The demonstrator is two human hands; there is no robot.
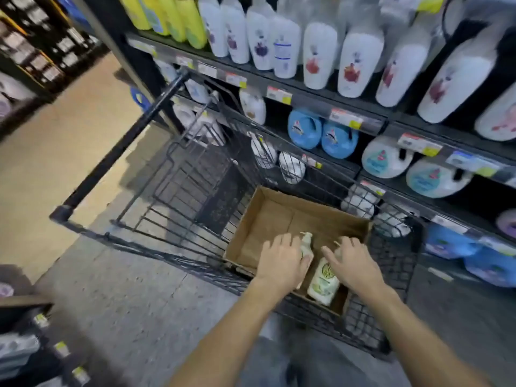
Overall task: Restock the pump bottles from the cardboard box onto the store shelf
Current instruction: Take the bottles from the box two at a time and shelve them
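A shallow cardboard box [268,213] sits in a black wire cart. Two cream pump bottles lie in its near right corner. My left hand [282,261] covers the left pump bottle [306,243] and its fingers wrap the body, so only the pump head and neck show. My right hand [353,265] lies with spread fingers on the neck and pump of the right pump bottle [324,280], whose labelled body shows below my thumb. The rest of the box holds nothing.
The wire cart [195,191] stands against the store shelf [321,101] on the right. The shelf holds white and yellow bottles above and blue and white jugs below, behind price tags. Bare floor lies to the left. Another shelf corner [25,331] is at lower left.
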